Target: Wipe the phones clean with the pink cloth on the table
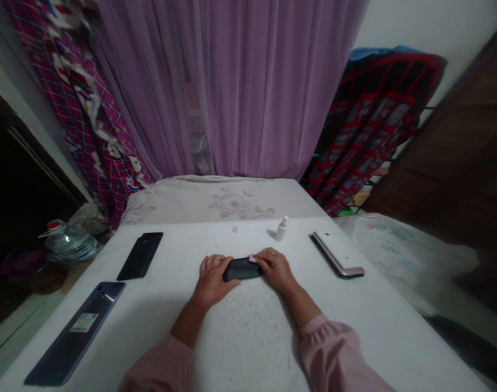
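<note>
The left hand [210,280] and the right hand [275,268] hold a dark phone [242,269] on a white tabletop [248,343]. The fingers of both hands are shut on the dark phone, one hand at each end. A small pink bit [252,258] sits by the right hand's fingers, at the far edge of the dark phone.

Past the dark phone, a small white bottle [281,229] stands up, and a tiny white square [234,230] lies flat. To the left of the dark phone lie a black phone [140,256] and a blue phone [74,333] with a sticker. To the right lies a white phone [338,253] with a gold edge. Far past the dark phone hangs a purple curtain [232,81].
</note>
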`<action>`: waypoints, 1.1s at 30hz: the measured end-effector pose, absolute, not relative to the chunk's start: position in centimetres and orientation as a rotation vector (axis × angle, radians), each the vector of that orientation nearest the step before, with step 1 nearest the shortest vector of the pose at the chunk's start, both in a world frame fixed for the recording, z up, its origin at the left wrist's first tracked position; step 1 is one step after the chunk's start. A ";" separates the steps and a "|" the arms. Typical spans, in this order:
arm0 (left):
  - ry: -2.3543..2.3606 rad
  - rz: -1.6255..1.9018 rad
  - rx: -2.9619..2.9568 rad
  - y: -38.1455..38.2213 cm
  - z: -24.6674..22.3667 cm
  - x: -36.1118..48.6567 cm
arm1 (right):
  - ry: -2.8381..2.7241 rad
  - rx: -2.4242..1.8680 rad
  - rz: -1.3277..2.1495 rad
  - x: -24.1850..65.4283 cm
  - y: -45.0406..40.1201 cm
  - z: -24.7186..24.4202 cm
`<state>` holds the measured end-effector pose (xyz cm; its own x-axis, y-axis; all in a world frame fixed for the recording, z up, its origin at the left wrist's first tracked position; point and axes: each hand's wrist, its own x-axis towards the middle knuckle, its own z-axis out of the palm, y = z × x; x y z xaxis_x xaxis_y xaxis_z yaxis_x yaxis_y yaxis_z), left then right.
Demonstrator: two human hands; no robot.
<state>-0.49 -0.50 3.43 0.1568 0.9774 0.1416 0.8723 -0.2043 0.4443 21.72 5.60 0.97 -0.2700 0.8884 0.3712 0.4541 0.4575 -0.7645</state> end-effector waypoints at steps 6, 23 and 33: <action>1.813 0.624 2.182 -0.5 2.9 -0.5 | -2.008 -0.971 0.896 23.6 4.4 1.5; 1.806 0.601 2.145 -0.4 3.3 -0.6 | -2.009 -0.913 1.000 23.8 4.4 1.9; 1.769 0.595 2.186 -0.5 3.0 -0.7 | -1.883 -1.168 0.752 21.6 5.4 1.5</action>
<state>-0.65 -0.46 3.04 0.1718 0.9741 0.1470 0.8647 -0.2206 0.4514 21.61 5.40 1.47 -0.2731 0.9121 0.3059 0.4502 0.4022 -0.7973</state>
